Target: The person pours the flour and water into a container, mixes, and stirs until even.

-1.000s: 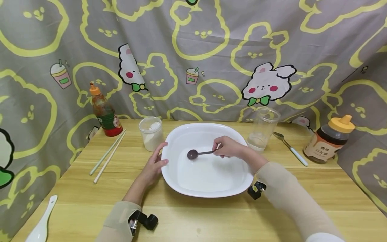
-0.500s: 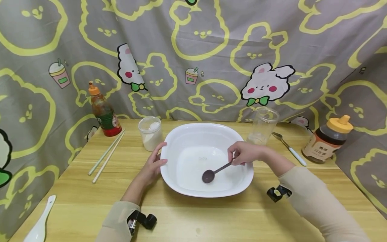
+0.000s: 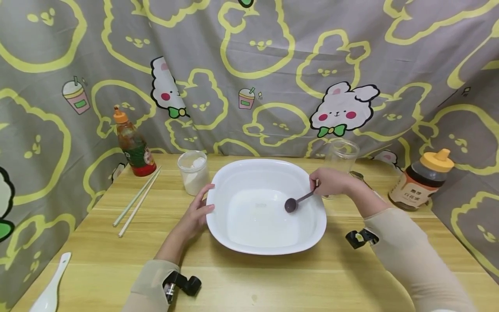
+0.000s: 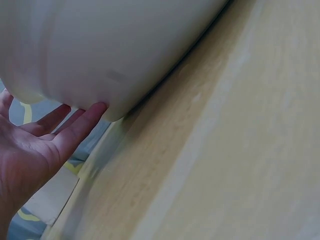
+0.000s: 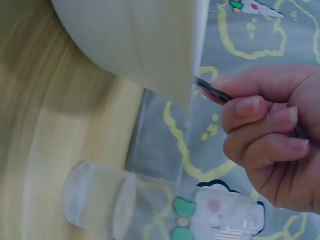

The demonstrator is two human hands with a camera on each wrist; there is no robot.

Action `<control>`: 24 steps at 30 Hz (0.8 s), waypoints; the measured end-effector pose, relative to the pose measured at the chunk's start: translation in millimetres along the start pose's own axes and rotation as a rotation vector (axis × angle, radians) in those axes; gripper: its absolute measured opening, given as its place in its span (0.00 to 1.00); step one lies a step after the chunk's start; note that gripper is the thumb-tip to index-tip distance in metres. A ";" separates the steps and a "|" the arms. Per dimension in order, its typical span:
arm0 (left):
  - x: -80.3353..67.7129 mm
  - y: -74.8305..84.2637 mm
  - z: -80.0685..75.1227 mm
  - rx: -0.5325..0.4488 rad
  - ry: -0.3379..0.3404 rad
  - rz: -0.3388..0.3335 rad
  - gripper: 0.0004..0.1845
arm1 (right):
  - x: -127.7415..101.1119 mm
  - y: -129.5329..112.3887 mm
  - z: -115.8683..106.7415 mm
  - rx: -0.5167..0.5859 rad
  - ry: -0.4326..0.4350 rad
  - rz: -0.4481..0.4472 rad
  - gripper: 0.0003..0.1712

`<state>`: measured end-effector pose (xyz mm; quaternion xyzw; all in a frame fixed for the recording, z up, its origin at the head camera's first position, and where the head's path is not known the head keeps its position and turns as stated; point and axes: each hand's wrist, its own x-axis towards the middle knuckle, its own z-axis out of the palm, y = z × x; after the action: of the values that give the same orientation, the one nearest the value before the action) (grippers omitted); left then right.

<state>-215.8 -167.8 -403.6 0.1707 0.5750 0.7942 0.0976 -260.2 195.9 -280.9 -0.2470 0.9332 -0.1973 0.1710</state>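
Observation:
A white oval basin (image 3: pixel 251 251) stands mid-table, a shallow layer of clear liquid apparently on its floor. My left hand (image 3: pixel 195 216) braces its left side; in the left wrist view nearly straight fingers (image 4: pixel 82 127) touch the outer wall. My right hand (image 3: pixel 331 182), at the right rim, pinches the thin handle of a dark brown measuring spoon (image 3: pixel 291 205) between thumb and fingertips. The spoon's round bowl is inside the basin, low near its right wall. In the right wrist view the basin wall hides that bowl, and only a piece of handle (image 5: pixel 212 90) shows.
Behind my right hand is a clear jar (image 3: pixel 343 151). Left of the basin stands a jar of white powder (image 3: pixel 193 180), beside chopsticks (image 3: pixel 136 208) and a red sauce bottle (image 3: pixel 136 149). A honey bottle (image 3: pixel 417 186) is at right, a white spoon (image 3: pixel 50 290) front left.
My right hand has swung the measuring spoon from the basin's middle toward the near side, then up to the right wall. The left hand stays at the basin's left side.

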 end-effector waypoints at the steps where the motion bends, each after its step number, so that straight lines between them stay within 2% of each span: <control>1: 0.0 0.1 0.3 -0.003 0.001 0.001 0.31 | 3.3 1.0 1.2 0.003 0.020 0.017 0.06; 6: 0.7 0.3 1.5 -0.008 -0.008 0.008 0.30 | 20.9 4.3 11.5 0.039 0.107 0.053 0.03; 11: 1.4 0.8 0.0 -0.004 -0.001 -0.002 0.30 | 37.6 0.0 27.5 0.168 0.125 0.046 0.02; 16: 0.6 1.5 -2.3 0.007 0.007 -0.013 0.30 | 48.4 -14.5 39.9 0.232 0.114 0.021 0.02; 21: 0.0 0.9 -3.1 -0.009 -0.052 0.027 0.27 | 49.4 -25.4 48.6 0.258 0.079 -0.048 0.03; 24: 0.5 1.1 -3.4 -0.019 -0.074 0.036 0.27 | 45.8 -27.8 52.2 0.297 0.017 -0.092 0.03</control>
<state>-217.5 -171.0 -403.5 0.2092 0.5603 0.7944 0.1061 -265.0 134.7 -323.5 -0.2598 0.8829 -0.3426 0.1888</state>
